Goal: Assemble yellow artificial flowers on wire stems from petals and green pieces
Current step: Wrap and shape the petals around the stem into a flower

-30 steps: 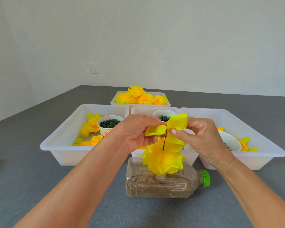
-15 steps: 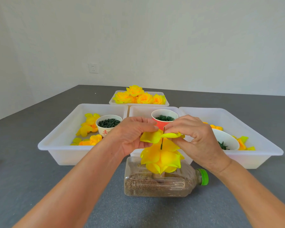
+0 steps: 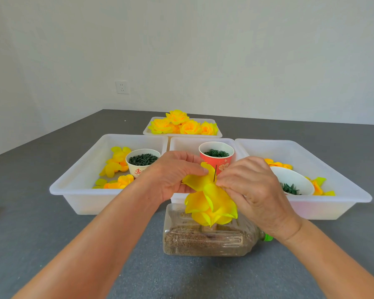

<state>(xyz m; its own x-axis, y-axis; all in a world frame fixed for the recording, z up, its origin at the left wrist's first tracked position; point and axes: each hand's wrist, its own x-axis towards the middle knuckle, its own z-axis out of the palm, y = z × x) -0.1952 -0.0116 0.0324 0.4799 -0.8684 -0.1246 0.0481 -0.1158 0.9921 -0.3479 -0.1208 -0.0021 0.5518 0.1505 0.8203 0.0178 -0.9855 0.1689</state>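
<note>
**Threading a petal layer onto the wire**

Above a sand-filled plastic bottle (image 3: 205, 240) on the grey desk, the left hand (image 3: 171, 175) and right hand (image 3: 253, 188) pinch a soft yellow petal layer (image 3: 198, 180), fingers pressed together, over a thin dark wire stem (image 3: 215, 173). Stacked petals (image 3: 212, 208) hang below. Next, probably, sliding it down snugly.

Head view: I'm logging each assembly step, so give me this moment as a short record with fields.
left hand: pinches the top yellow petal layer
right hand: fingers curled on the petal layer beside the wire stem
flower: stacked petals on the stem, above a plastic bottle lying on its side
red cup: green rings, middle tray
far tray: finished yellow flowers
</note>
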